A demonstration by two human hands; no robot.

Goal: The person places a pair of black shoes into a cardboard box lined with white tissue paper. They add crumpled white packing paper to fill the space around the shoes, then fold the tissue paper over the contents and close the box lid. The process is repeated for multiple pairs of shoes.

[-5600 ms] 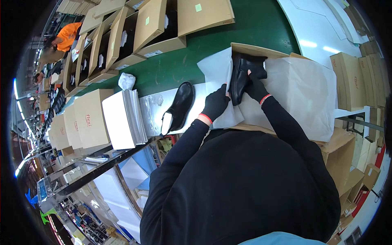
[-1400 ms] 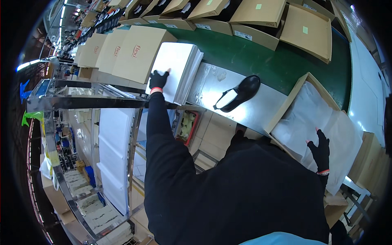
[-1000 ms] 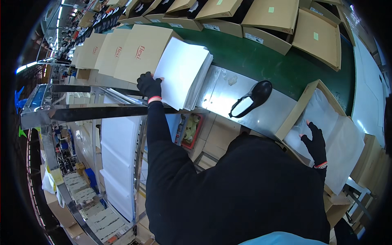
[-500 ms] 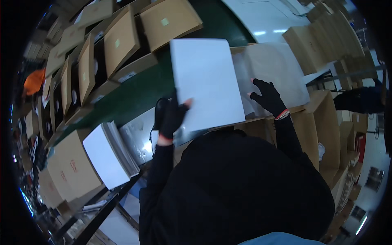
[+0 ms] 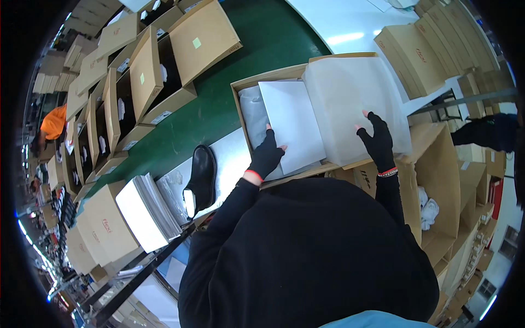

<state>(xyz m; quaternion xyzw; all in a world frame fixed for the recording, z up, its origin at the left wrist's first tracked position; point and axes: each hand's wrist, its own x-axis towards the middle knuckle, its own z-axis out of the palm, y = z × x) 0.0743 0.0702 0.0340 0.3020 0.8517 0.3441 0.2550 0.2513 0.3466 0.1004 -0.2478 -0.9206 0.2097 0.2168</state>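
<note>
A cardboard box (image 5: 244,129) lies in front of me with wrapping paper inside. A white sheet (image 5: 295,123) rests on that paper. My left hand (image 5: 267,154), in a black fingerless glove, is at the sheet's left edge, index finger and thumb spread apart. Thin translucent tissue paper (image 5: 350,93) drapes over the box's right side. Over the tissue's right part is my right hand (image 5: 378,143), gloved the same way, fingers apart and holding nothing. Whether its fingertips touch the tissue I cannot tell. Left of the box stands a black boot (image 5: 202,177) on a metal surface.
Several opened boxes (image 5: 143,79) line the green belt (image 5: 219,93) at far left. A stack of white sheets (image 5: 143,210) sits at near left beside brown cartons (image 5: 104,224). At right are more stacked cartons (image 5: 410,52) and a deep open carton (image 5: 437,180).
The white sheet has come down into the box, and my left hand has loosened from its edge. The black boot, partly hidden behind my left hand before, now shows fully.
</note>
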